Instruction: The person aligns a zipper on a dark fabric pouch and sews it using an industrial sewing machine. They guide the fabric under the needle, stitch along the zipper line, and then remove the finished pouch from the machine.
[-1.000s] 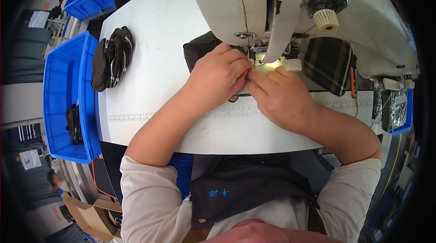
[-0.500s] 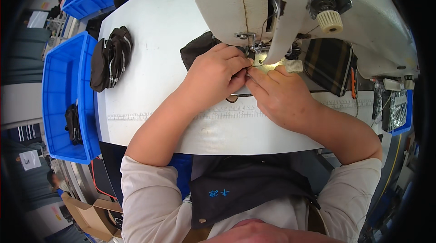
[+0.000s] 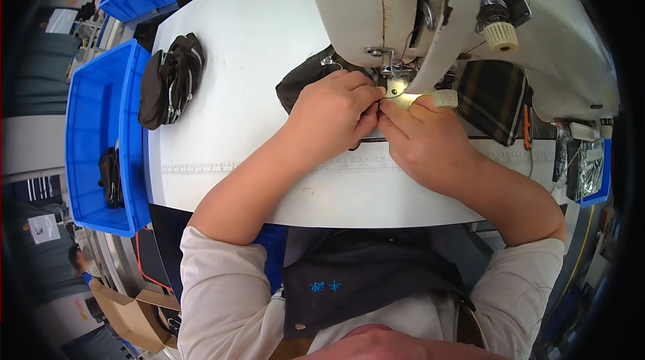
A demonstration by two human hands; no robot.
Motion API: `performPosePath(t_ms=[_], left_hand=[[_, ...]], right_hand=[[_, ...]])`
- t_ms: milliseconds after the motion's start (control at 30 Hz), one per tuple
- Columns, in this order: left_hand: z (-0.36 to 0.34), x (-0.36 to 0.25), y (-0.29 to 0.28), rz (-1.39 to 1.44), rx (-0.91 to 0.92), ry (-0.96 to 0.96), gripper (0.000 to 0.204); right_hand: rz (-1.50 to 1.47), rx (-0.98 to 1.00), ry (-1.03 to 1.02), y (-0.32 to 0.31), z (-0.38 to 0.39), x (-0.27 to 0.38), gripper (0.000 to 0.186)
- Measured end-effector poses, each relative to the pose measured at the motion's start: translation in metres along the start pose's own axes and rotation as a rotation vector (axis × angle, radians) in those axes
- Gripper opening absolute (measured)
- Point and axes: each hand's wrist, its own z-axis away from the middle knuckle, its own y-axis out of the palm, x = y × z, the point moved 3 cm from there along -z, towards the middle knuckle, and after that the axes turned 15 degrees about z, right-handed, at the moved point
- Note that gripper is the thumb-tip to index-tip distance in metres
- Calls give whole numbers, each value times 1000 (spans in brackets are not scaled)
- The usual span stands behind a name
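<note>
A dark brown zippered pouch (image 3: 300, 83) lies under the sewing machine's head, its silver zipper pull beside the presser foot (image 3: 396, 72). My left hand (image 3: 334, 112) is closed on the pouch, finger and thumb pinching its edge just in front of the lit needle plate (image 3: 403, 96). My right hand (image 3: 430, 145) meets it there, fingers bent and fingertips closed at the same edge. Both sets of fingertips nearly touch. Most of the held edge is hidden under my fingers; a small dark bit shows below my left hand.
The white sewing machine (image 3: 363, 7) overhangs my hands. Another dark zippered pouch (image 3: 171, 81) rests at the table's left, by a blue bin (image 3: 107, 138) with dark pieces inside. Right of the needle lie a dark plaid piece (image 3: 494, 98) and an orange-handled tool (image 3: 528, 125).
The view has shifted slightly, so the machine appears farther right. The pouch's silver zipper pull now shows beside my left hand. Both hands keep their pinch near the needle.
</note>
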Motion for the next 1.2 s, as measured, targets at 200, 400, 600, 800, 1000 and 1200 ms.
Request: performPosePath(t_ms=[200, 400, 600, 800, 1000, 1200], left_hand=[[-1, 0, 2, -45, -39, 12, 23], [-2, 0, -5, 31, -3, -25, 22], [-2, 3, -11, 92, 84, -81, 30], [-1, 4, -7, 31, 18, 1, 23], [-1, 9, 2, 75, -18, -65, 18], [-1, 11, 3, 93, -23, -84, 16]], right_hand=[[-1, -50, 28, -3, -4, -2, 22], [-7, -50, 27, -4, -4, -3, 24], [26, -52, 21, -5, -3, -2, 26], [41, -37, 15, -2, -2, -1, 29], [20, 30, 16, -2, -2, -1, 36], [28, -13, -3, 0, -2, 0, 31]])
